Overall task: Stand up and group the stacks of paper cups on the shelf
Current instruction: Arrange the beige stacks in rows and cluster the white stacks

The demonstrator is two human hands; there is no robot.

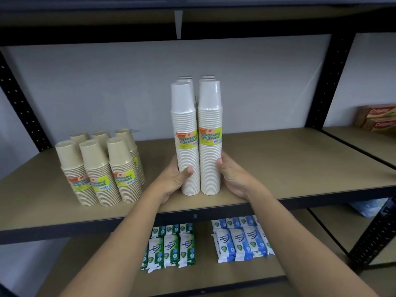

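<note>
Four tall white cup stacks stand upright and pressed close together near the front edge of the shelf, roughly at its middle. Two are in front and two directly behind, where only the tops of the back pair show. Each front stack is wrapped in clear film and bears a yellow-green label reading "DISPOSABLE TABLEWARE".

The left hand grips the front-left white stack low down, with the thumb laid across its front and the fingers going round its outer side and out of sight. The right hand holds the front-right white stack at about the same height, with the thumb tip on its front and the fingers hidden behind. Both stacks have their bases on the shelf board and touch each other along their sides.

Six shorter tan cup stacks stand upright well to the left on the same shelf, grouped in two rows of three, with like labels on the front row.

On the lower shelf lie green wipe packs and, just to their right, blue wipe packs. On the neighbouring shelf at far right sit red toothpaste boxes.
</note>
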